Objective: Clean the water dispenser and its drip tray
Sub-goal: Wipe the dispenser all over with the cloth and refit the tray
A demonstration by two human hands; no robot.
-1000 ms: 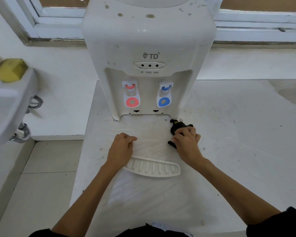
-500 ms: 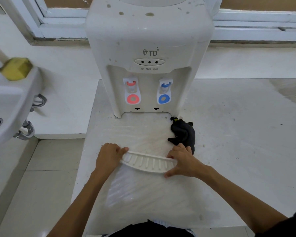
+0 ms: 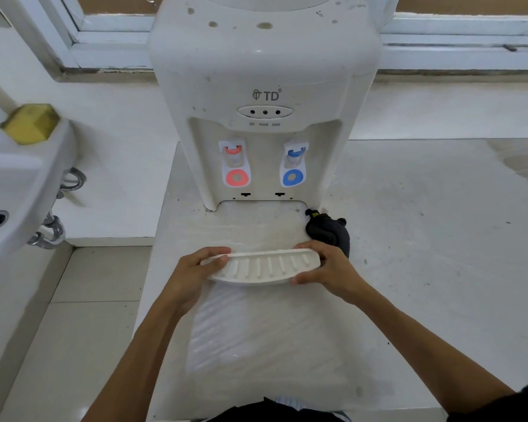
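Observation:
A white, spotted water dispenser (image 3: 264, 86) stands on the counter with a red tap (image 3: 235, 166) and a blue tap (image 3: 293, 166). In front of it I hold the white slotted drip tray (image 3: 264, 268) lifted off the counter, tilted toward me. My left hand (image 3: 195, 272) grips its left end and my right hand (image 3: 326, 269) grips its right end. A black cloth (image 3: 329, 231) lies by the dispenser's front right corner, just behind my right hand.
A white sink (image 3: 19, 190) with a yellow sponge (image 3: 29, 123) on its rim hangs at the left, pipes beneath. The pale counter (image 3: 439, 239) stretches right. A window frame (image 3: 457, 41) runs behind. Tiled floor (image 3: 73, 300) lies lower left.
My right hand left the black cloth and joined my left on the drip tray. Both hands raised the tray from the counter and moved it toward the dispenser.

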